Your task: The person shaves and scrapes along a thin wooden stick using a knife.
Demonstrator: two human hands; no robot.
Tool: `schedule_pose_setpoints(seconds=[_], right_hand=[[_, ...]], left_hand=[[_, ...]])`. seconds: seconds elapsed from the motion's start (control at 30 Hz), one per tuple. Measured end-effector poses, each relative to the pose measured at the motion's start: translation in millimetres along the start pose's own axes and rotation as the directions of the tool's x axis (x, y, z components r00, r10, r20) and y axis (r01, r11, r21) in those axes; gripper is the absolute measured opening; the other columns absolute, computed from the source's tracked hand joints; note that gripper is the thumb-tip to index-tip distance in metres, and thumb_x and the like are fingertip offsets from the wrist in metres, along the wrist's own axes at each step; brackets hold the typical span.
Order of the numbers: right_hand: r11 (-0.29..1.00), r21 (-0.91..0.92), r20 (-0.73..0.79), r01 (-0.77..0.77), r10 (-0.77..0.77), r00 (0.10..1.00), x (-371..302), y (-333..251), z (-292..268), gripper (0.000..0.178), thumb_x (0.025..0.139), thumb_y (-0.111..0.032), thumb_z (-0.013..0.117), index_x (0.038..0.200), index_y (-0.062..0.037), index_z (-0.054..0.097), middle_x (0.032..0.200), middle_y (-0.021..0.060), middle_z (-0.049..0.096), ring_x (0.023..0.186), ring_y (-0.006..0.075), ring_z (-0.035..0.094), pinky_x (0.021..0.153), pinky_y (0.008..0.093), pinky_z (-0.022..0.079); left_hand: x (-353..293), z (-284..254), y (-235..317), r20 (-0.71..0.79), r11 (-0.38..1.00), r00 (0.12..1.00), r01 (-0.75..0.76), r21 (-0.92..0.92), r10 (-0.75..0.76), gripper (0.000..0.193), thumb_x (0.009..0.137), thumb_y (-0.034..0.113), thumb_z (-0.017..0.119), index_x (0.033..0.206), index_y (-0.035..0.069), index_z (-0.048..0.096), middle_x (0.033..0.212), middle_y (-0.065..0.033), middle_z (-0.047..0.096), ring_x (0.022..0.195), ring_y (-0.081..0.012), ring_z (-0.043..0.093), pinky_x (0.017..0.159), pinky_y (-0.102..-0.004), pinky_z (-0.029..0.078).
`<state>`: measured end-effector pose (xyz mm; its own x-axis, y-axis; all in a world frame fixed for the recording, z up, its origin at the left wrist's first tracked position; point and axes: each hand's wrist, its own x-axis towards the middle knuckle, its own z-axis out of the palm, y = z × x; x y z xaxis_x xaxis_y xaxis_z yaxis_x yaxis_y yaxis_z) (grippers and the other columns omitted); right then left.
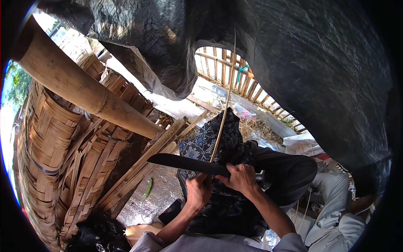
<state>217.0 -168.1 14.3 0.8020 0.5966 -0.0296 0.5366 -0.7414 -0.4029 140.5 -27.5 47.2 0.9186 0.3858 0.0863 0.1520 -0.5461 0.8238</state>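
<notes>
A machete [184, 162] with a long dark blade lies crosswise over my lap, its tip toward the left. My right hand [241, 179] is closed at its right end; the handle is hidden by the fingers. A long thin bamboo strip [222, 126] runs from the far side down to the blade. Just below the blade, my left hand [199, 191] is closed, in line with the strip, whose near end is hidden in the fingers. Under both hands a dark patterned cloth [210, 136] with blue motifs covers my lap.
Woven bamboo rolls [52, 130] and a thick bamboo pole [84, 86] stand at left, beside split bamboo lengths [142, 164]. A green chili-like pod [148, 188] lies on the ground. Black sheeting [319, 71] hangs overhead. Another person's grey-clothed leg [329, 201] is at right.
</notes>
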Motion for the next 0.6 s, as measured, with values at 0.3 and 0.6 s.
schedule_pose_setpoints(seconds=[0.3, 0.6], right_hand=[[0.999, -0.044, -0.056, -0.019, 0.016, 0.998, 2.5, -4.1, -5.9, 0.062, 0.075, -0.068, 0.051, 0.067, -0.0068, 0.061, 0.052, 0.0170, 0.058, 0.051, 0.0332, 0.062, 0.045, 0.0412, 0.049], [0.928, -0.024, 0.069, -0.371, 0.372, 0.926, 32.0, 26.8, -39.6, 0.054, 0.085, -0.055, 0.046, 0.082, -0.0039, 0.064, 0.070, 0.0241, 0.061, 0.072, 0.0410, 0.061, 0.066, 0.0469, 0.050]], left_hand=[[0.3, 1.1, -8.5, 0.027, 1.000, 1.000, 0.014, -0.012, -0.013, 0.014, 0.080, 0.000, 0.056, 0.091, 0.000, 0.063, 0.069, -0.0222, 0.059, 0.063, -0.0360, 0.062, 0.049, -0.0370, 0.046], [-33.2, 13.5, -5.8, 0.073, 0.995, 0.996, 0.054, -0.084, -0.048, 0.022, 0.079, 0.004, 0.064, 0.100, -0.003, 0.064, 0.065, -0.0215, 0.060, 0.056, -0.0211, 0.066, 0.048, -0.0275, 0.045]])
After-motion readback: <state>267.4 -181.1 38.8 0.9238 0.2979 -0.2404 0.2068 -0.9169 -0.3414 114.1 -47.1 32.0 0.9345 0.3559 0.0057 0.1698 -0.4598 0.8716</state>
